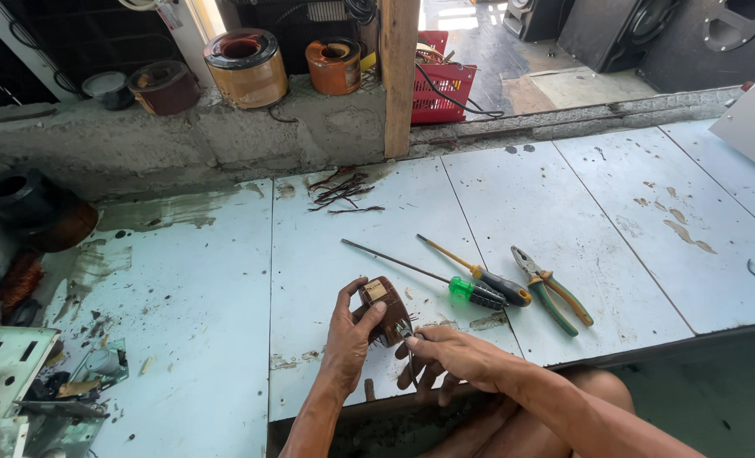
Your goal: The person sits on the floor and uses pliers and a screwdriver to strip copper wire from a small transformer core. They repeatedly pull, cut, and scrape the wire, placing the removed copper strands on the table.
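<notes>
My left hand grips a small brown wound coil block and holds it just above the pale tiled floor. My right hand pinches a small metal tool whose tip touches the lower edge of the block. Just right of the block lie a green-handled screwdriver, a yellow-and-black screwdriver and green-and-orange pliers. My bare knee shows under my right forearm.
A low concrete ledge at the back carries large wound coils, an orange coil and a red basket. A wooden post rises from it. Metal scrap lies at the left. Wire offcuts lie near the ledge.
</notes>
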